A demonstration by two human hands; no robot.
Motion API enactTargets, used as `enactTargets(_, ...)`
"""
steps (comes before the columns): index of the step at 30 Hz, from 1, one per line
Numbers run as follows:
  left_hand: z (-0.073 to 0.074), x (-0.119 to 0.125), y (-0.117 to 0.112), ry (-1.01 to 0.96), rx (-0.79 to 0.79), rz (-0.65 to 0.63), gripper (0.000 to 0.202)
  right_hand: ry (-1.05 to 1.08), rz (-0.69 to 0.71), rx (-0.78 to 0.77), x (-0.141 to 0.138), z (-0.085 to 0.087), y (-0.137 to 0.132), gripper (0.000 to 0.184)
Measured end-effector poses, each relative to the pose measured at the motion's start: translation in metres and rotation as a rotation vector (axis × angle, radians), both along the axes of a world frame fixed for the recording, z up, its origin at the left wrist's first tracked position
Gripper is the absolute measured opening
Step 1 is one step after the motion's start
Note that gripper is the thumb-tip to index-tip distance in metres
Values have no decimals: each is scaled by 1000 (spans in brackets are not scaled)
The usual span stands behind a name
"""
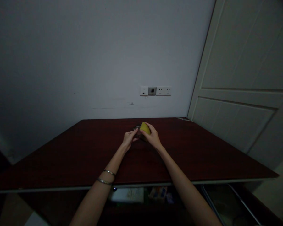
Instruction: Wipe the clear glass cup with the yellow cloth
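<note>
At the middle of the dark red table (89, 157), both of my hands are close together in front of me. My right hand (153, 137) grips a yellow piece (145, 127) that looks like a sponge or folded cloth. Fingers of my left hand (129, 139) close on the near left side of a small, dark, see-through round thing (138, 133), possibly a glass dish. The yellow piece is right against or over the right side of this round thing. The hands and dim light hide much of it, so its exact shape cannot be made out.
Behind the table rises a pale wall with a row of sockets (163, 91). A white panelled door (238, 103) borders the right side. Below the front edge, a shelf holds a white box (127, 195) and colourful packets (158, 193). A metal-framed chair (228, 201) stands at lower right.
</note>
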State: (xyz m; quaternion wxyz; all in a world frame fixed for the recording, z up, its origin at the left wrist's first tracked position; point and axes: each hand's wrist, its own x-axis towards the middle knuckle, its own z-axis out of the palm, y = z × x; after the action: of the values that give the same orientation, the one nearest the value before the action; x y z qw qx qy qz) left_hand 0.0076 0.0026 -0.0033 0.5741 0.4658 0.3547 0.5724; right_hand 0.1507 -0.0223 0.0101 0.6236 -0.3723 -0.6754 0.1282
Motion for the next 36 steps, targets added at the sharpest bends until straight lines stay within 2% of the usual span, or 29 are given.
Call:
enactTargets(5,2,0,-2,110,35,22,41,201,-31,-149,10,3,11,53)
enactTargets(8,4,0,-5,193,70,19,42,245,-59,-110,15,12,9,55)
enactTargets(10,4,0,-7,243,104,9,41,149,-6,-30,17,20,4,55)
enactTargets(14,4,2,-8,345,173,12,32,-238,187,66,16,31,-6,42)
enactTargets(16,4,2,-8,372,210,42,26,-361,220,60,16,31,-5,38)
enactTargets(18,5,3,-9,364,238,43,26,-381,211,58,16,30,-2,35)
enactTargets(25,9,7,-11,202,207,39,39,-211,197,99,15,25,6,28)
enactTargets(31,10,6,-13,103,182,86,45,-30,109,90,7,21,5,28)
enactTargets(36,7,8,-12,23,162,165,47,110,-16,79,-7,10,3,30)
